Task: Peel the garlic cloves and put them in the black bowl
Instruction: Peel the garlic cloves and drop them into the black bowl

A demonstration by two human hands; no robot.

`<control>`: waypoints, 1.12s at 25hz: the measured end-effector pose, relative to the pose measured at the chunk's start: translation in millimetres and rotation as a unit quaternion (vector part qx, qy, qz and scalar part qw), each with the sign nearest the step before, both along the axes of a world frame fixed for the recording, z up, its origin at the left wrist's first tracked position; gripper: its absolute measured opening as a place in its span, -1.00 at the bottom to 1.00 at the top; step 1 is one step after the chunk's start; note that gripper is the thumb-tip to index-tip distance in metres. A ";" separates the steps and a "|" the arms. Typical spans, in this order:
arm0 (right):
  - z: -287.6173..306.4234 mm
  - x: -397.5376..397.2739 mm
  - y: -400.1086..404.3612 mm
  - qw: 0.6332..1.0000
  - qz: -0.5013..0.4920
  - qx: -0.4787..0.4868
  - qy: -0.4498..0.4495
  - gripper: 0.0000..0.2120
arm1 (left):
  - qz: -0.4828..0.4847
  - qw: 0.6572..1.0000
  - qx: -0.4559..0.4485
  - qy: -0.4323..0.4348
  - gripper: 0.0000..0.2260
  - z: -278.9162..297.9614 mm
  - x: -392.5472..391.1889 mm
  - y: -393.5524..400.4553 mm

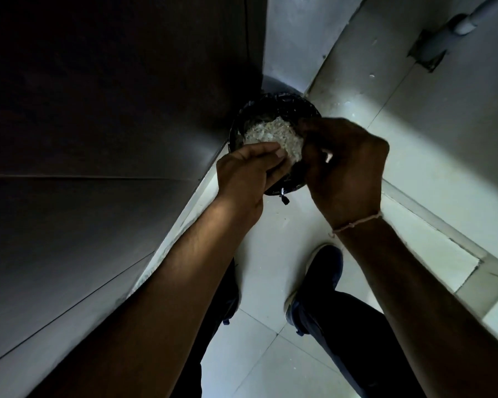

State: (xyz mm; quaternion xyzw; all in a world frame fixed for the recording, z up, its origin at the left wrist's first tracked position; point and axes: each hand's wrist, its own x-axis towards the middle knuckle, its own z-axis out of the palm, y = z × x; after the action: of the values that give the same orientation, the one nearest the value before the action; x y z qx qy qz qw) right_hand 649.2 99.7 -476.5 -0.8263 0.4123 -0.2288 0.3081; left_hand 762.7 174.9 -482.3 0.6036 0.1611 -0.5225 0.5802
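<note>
A pale tiled floor (270, 354) carries everything here. A black bin (285, 107), lined with a bag and holding whitish scraps, stands on it in the corner against the dark cabinet (98, 139). Two dark shoes (316, 285) rest on the tiles nearby.
</note>
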 end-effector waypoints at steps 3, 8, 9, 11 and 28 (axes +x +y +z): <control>-5.0 -3.6 5.0 0.997 0.044 0.063 0.029 -0.83 | -0.021 1.000 0.006 -0.013 -0.88 -0.3 -6.2 6.0; 10.8 -2.2 6.6 0.996 -0.028 0.069 0.057 -0.73 | -0.037 0.996 0.013 -0.085 -0.90 15.4 -9.4 26.4; 24.2 -2.3 11.2 0.993 -0.033 0.096 0.062 -0.68 | -0.058 0.988 0.032 -0.143 -0.89 25.8 -10.7 31.9; 53.8 -8.4 22.3 0.987 -0.031 0.131 0.084 -0.62 | -0.101 0.964 0.064 -0.237 -0.87 53.5 -15.7 40.2; 458.1 -116.0 103.9 0.983 -0.165 0.085 0.020 -0.70 | -0.437 0.835 -0.085 -0.322 -0.76 455.5 -57.7 46.1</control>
State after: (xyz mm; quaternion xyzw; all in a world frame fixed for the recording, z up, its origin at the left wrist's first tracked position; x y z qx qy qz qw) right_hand 533.2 203.6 -18.5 -0.7226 0.5666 -0.2238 0.3265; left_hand 705.1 221.0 -26.8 0.6938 -0.3609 -0.5092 0.3595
